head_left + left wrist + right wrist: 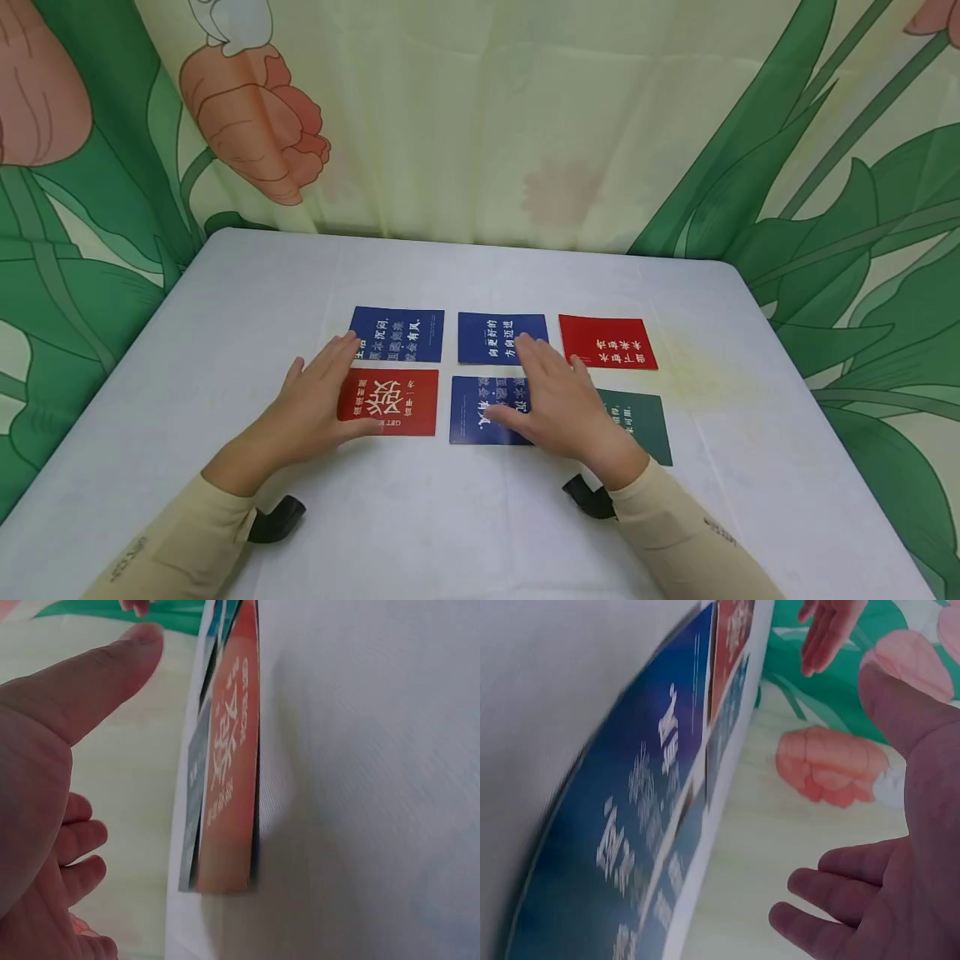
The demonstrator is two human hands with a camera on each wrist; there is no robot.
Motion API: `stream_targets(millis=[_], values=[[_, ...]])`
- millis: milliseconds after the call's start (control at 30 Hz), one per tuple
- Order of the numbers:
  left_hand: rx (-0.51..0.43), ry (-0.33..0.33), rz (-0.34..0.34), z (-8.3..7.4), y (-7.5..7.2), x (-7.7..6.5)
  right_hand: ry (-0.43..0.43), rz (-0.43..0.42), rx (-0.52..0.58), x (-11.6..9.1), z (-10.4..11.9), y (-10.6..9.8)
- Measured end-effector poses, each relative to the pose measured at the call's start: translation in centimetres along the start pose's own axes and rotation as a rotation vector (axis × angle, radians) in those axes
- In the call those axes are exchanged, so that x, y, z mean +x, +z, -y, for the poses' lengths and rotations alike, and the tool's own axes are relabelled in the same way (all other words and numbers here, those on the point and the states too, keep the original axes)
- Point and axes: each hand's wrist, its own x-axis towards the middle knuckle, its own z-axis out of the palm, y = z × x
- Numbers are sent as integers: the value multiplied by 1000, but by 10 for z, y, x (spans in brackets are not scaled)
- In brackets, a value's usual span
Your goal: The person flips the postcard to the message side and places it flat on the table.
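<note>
Six cards, in two rows, lie flat on the white table. My left hand (311, 408), fingers extended and thumb apart, hovers over the left edge of the red card (405, 404) in the front row and partly hides the blue card (397, 333) behind it. With fingers spread, my right hand (566, 408) is above the front blue card (468, 412) and covers part of the green card (645, 425). Another blue card (480, 333) and a red card (607, 342) lie in the back row. Neither hand holds anything; both wrist views show them raised off the cards.
The white table (465, 525) fills the lower view. Behind it hangs a pale curtain (480, 125) printed with flowers and green leaves. A black strap piece (277, 518) shows by the left sleeve, another black piece (588, 498) by the right sleeve.
</note>
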Motion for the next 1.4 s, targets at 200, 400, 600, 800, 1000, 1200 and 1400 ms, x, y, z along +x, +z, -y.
stream_targets(millis=[200,400,600,800,1000,1200,1400], values=[[10,17,39,14,0,-5,-100,82,110,15,29,14],[27,35,43,25,4,-9,-143,161,124,27,48,28],[15,28,69,30,5,-10,-132,223,113,38,57,41],[-1,-10,125,31,7,-9,-98,284,84,44,64,47],[8,-22,131,30,7,-7,-94,294,32,46,68,48],[24,-21,113,28,6,-8,-109,275,-19,46,69,48],[30,-18,155,25,4,-11,-153,279,-66,44,70,46]])
